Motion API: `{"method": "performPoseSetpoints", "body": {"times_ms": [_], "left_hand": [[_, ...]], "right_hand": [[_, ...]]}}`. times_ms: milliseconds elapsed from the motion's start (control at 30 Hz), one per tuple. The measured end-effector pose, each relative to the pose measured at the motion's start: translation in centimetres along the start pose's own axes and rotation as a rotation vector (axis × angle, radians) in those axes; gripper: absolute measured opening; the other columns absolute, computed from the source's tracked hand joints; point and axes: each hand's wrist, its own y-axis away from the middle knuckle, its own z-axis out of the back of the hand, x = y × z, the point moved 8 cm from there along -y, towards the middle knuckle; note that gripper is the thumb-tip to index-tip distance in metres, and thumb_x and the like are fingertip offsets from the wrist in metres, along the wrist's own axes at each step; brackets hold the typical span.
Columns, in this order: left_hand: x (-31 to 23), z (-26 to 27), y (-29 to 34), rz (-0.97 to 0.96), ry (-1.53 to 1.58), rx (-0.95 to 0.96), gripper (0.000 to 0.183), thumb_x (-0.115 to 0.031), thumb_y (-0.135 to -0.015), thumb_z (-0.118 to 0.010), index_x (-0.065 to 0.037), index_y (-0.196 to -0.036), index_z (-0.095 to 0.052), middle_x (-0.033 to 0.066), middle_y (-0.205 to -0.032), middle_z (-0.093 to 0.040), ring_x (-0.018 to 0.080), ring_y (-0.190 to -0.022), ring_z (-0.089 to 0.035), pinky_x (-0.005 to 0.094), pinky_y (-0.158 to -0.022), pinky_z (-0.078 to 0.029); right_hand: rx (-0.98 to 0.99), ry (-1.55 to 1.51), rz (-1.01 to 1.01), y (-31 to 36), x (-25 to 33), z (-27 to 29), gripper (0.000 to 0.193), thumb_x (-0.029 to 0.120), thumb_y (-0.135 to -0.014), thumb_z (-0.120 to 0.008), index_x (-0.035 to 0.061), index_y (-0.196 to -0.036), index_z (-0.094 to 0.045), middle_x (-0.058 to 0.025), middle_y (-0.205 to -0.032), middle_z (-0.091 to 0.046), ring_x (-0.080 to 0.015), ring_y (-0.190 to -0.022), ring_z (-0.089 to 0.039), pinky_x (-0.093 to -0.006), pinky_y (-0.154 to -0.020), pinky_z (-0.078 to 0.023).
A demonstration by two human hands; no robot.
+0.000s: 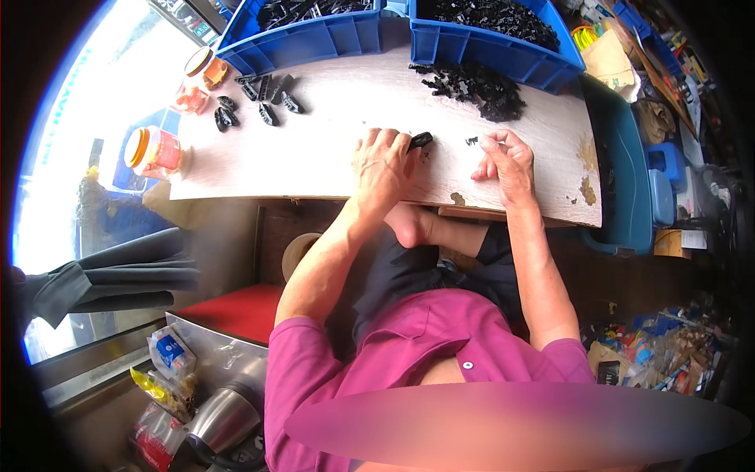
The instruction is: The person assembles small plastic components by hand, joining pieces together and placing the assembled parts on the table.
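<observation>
My left hand point(381, 167) is over the middle of the pale tabletop, its fingers bent around a glossy black plastic part point(421, 141) that sticks out past the thumb side. To its right, my right hand point(507, 165) has thumb and forefinger pinched together. At those fingertips is a small black jagged plastic piece point(472, 141). A loose heap of similar small black pieces point(480, 93) lies beyond my right hand. On the far left of the table are several larger black plastic parts point(267, 96), much like the one in my left hand.
Two blue bins point(303, 39) point(491, 51) full of black parts stand along the table's far edge. Orange-lidded jars point(157, 151) are at the left end. A teal tub point(621, 173) stands beyond the right edge. A steel kettle point(226, 415) is at lower left.
</observation>
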Motion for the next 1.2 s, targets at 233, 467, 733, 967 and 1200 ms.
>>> {"method": "performPoseSetpoints", "body": {"times_ms": [233, 467, 733, 967, 1200], "left_hand": [[2.0, -0.7, 0.3, 0.132, 0.077, -0.031, 0.02, -0.022, -0.081, -0.07, -0.007, -0.093, -0.067, 0.0114, -0.084, -0.065, 0.0317, -0.08, -0.061, 0.0407, -0.078, -0.047], [-0.1, -0.8, -0.6, 0.026, 0.086, 0.179, 0.023, -0.015, -0.083, -0.064, -0.009, -0.106, -0.062, 0.0144, -0.076, -0.061, 0.0329, -0.074, -0.06, 0.0425, -0.071, -0.047], [0.1, -2.5, -0.8, -0.026, 0.175, 0.274, 0.019, -0.015, -0.08, -0.066, -0.007, -0.096, -0.06, 0.0154, -0.079, -0.061, 0.0357, -0.078, -0.059, 0.0448, -0.078, -0.045], [-0.9, -0.4, -0.3, -0.141, 0.053, -0.051, 0.022, -0.012, -0.083, -0.065, -0.007, -0.104, -0.061, 0.0114, -0.083, -0.061, 0.0268, -0.076, -0.059, 0.0409, -0.073, -0.047], [-2.8, -6.1, 0.4, 0.524, 1.379, 0.08, 0.025, -0.009, -0.086, -0.069, -0.002, -0.107, -0.057, 0.0045, -0.086, -0.062, 0.0065, -0.063, -0.054, 0.0219, -0.055, -0.045]], "right_hand": [[-0.004, 0.004, -0.007, 0.1, 0.0, 0.0, 0.021, 0.021, -0.084, -0.073, 0.0048, -0.091, -0.061, 0.0011, -0.05, -0.046, -0.0117, -0.043, -0.052, -0.0307, -0.048, -0.054], [-0.005, 0.013, 0.005, 0.0, 0.1, 0.3, 0.023, 0.022, -0.084, -0.073, 0.0043, -0.091, -0.061, 0.0008, -0.05, -0.046, -0.0118, -0.044, -0.053, -0.0309, -0.048, -0.054], [-0.005, -0.027, -0.004, 0.0, -0.3, 0.1, 0.022, 0.022, -0.084, -0.073, 0.0052, -0.091, -0.061, 0.0004, -0.05, -0.046, -0.0118, -0.045, -0.053, -0.0326, -0.049, -0.055], [-0.007, -0.097, 0.015, 0.1, -0.4, 0.6, 0.017, 0.018, -0.085, -0.072, 0.0054, -0.09, -0.062, 0.001, -0.052, -0.047, -0.0106, -0.043, -0.052, -0.0317, -0.049, -0.056], [0.012, -0.202, 0.072, 0.7, 0.5, 0.2, 0.013, 0.016, -0.086, -0.07, 0.0059, -0.09, -0.064, 0.0002, -0.052, -0.049, -0.0109, -0.046, -0.053, -0.031, -0.049, -0.055]]}}
